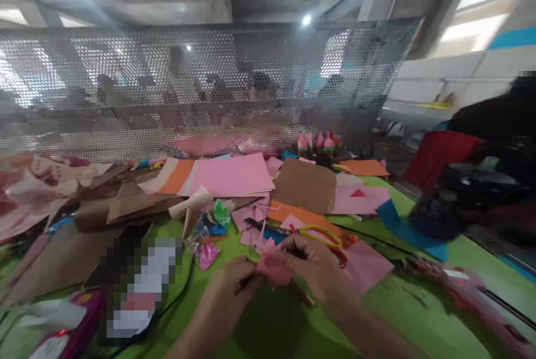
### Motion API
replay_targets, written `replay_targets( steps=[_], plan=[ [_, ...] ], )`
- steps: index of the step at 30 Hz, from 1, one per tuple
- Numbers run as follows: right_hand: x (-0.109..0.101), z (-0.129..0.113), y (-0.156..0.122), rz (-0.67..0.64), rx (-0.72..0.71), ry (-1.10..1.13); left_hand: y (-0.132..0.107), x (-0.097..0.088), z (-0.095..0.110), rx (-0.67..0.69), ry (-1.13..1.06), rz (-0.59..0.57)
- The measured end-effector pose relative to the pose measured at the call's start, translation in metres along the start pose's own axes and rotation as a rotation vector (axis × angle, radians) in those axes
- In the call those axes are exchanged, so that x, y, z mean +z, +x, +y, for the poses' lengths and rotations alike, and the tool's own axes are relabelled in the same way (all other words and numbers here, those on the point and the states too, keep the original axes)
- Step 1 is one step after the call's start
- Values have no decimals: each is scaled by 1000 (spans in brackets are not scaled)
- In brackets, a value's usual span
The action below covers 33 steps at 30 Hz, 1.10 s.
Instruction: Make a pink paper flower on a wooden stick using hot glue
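Both hands meet over the green tabletop in the head view, holding one small crumpled pink paper piece [274, 267]. My left hand [237, 281] pinches its left side between closed fingers. From the right, my right hand [312, 264] grips its upper right part with thumb and fingers. What the paper wraps, if anything, is hidden. Just behind my right hand lie scissors with yellow and red handles [324, 230]. A thin brownish stick [305, 295] shows beneath the right hand; I cannot tell whether it joins the paper.
A pink paper stack [230, 175], a brown cardboard piece [305, 186] and orange paper [299, 216] lie behind the hands. A pink glue gun [473, 297] lies at right. Small pink figures [320, 141] stand near the perforated metal screen [201, 91]. Dark cord runs at left. A person is at far right.
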State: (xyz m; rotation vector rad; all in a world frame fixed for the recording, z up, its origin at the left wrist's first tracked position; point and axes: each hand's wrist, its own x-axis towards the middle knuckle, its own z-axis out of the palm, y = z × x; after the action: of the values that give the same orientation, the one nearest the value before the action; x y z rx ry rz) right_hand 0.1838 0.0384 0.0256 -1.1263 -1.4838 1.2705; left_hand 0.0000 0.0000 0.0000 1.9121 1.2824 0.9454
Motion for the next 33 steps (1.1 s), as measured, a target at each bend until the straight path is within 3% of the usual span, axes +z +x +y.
replay_targets(
  steps=[12, 19, 24, 33],
  plan=[
    [3, -14, -10, -39, 86, 224, 2, -1, -5, 20, -15, 31],
    [0, -6, -5, -39, 147, 148, 1, -3, -5, -19, 33, 75],
    [-1, 1, 0, 26, 99, 56, 1, -3, -6, -16, 58, 60],
    [-1, 1, 0, 10, 9, 1, 1, -3, -3, -11, 57, 38]
  ],
)
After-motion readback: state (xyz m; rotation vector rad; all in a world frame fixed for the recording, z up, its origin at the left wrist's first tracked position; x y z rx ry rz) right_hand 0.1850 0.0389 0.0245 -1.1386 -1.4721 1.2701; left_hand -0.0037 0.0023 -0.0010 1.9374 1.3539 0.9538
